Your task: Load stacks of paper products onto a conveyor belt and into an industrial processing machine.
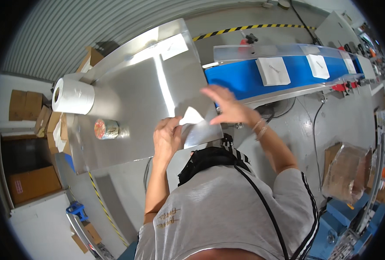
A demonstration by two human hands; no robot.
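My left hand (166, 136) is over the near edge of a shiny metal table (131, 95). Its fingers pinch a small white piece, folded or cone-shaped, that looks like paper or a wipe (192, 116). To the right of it, my right hand (231, 106) is raised near the table's corner and the start of a blue conveyor belt (238, 80). Motion blurs that hand a little, but its thumb and fingers are spread and nothing shows between them. On the belt lie several flat white square packets (273, 72), apart from both hands.
A large white roll (73, 96) and a shiny cylinder with a colourful end (106, 129) rest on the table's left side. A white sheet (175, 47) lies at its far end. Cardboard boxes (32, 186) stand left; a plastic-lined box (347, 171) sits on the right.
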